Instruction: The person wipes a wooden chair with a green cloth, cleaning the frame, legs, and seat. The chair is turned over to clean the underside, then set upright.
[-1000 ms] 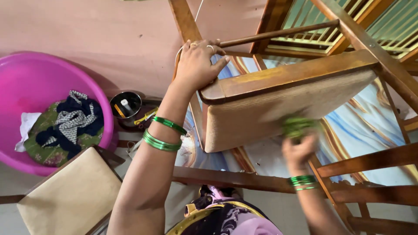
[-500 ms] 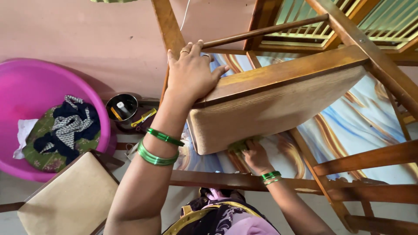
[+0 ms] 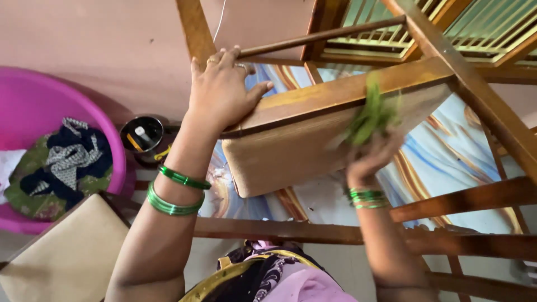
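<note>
From the head camera we look down on a wooden chair point(image 3: 335, 120) tipped on its side, its tan padded seat point(image 3: 291, 154) facing us and its brown frame rail running along the top edge of the seat. Our left hand point(image 3: 221, 92) lies spread over the near-left corner of that frame, palm on the wood and fingers curled over the far side, gripping the chair; two rings show on the fingers and green bangles point(image 3: 176, 193) circle the wrist. Our right hand point(image 3: 369, 156) is raised against the seat, right of centre, closed around a green cloth point(image 3: 372, 114) that it presses to the upper part of the padding and the rail; the hand and cloth are blurred, so we cannot make out the fingers one by one. Green bangles sit on that wrist too.

Left of the chair, a pink plastic tub point(image 3: 84, 112) holds a heap of dark, patterned and green clothes point(image 3: 56, 168). Between the tub and the chair stands a small round steel container point(image 3: 141, 134) with small items inside, too small to identify. At the near left lies a beige cushioned seat point(image 3: 64, 257) of another chair. Under the chair spreads a printed sheet point(image 3: 447, 162) in blue, white and orange. Further wooden rails point(image 3: 464, 201) cross at near right, and a green slatted grille point(image 3: 503, 28) shows at far right.
</note>
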